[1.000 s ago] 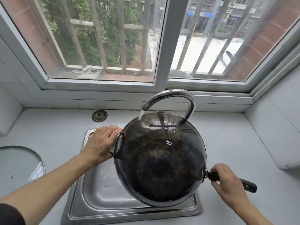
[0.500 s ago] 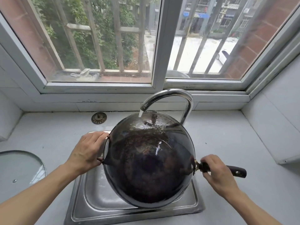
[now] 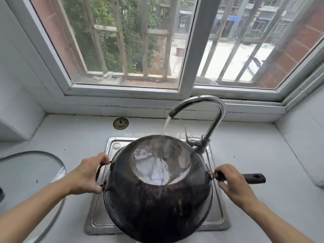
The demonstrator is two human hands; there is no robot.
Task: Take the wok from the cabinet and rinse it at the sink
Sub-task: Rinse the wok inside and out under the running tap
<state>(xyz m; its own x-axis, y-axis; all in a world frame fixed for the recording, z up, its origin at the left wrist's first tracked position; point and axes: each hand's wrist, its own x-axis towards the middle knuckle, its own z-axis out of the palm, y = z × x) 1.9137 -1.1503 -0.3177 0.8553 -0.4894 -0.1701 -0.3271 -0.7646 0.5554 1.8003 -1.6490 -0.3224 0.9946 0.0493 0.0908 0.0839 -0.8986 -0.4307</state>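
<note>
Wok (image 3: 157, 204) hides sink (image 3: 98, 223) basin, left hand (image 3: 87, 174) and right hand (image 3: 233, 183) fingers curled round handles — fingertips hidden

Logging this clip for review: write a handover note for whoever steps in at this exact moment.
Left hand grips the small loop handle of the dark round metal wok; right hand grips its long black handle.
The wok is upside down over the steel sink, and the curved chrome tap runs water onto its wet underside.
Done: wok out, rinsing underway.
Left: finish rinsing, shut off the tap.
A glass lid lies on the counter, left.
</note>
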